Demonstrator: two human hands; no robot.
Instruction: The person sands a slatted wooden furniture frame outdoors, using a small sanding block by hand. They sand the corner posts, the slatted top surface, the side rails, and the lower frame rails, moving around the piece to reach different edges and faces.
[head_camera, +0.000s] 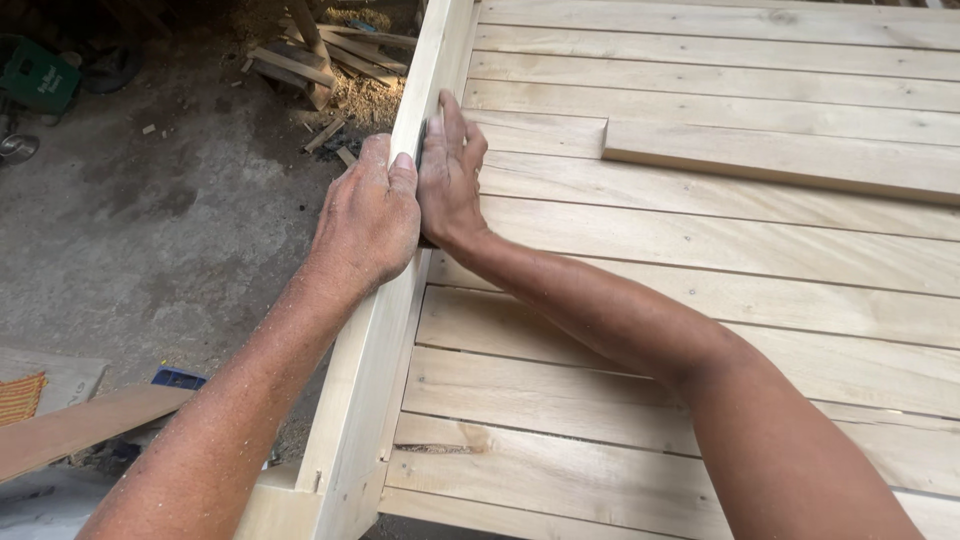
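A pale wooden side rail (432, 55) runs from the bottom centre up to the top of the view, edging a frame of flat slats (700, 240). My left hand (365, 215) is wrapped over the rail's top edge from the outside, dusted with sawdust. My right hand (450, 170) lies flat against the rail's inner face, fingers stretched upward. A thin dark pad (424, 128) peeks out between its palm and the wood. The two hands sit side by side, almost touching across the rail.
A loose short board (780, 155) lies across the slats at the right. Beyond the rail is a dusty concrete floor (150, 220) with wood offcuts and shavings (310, 60), a green crate (40, 80), a brown plank (80, 425) and a small blue object (178, 378).
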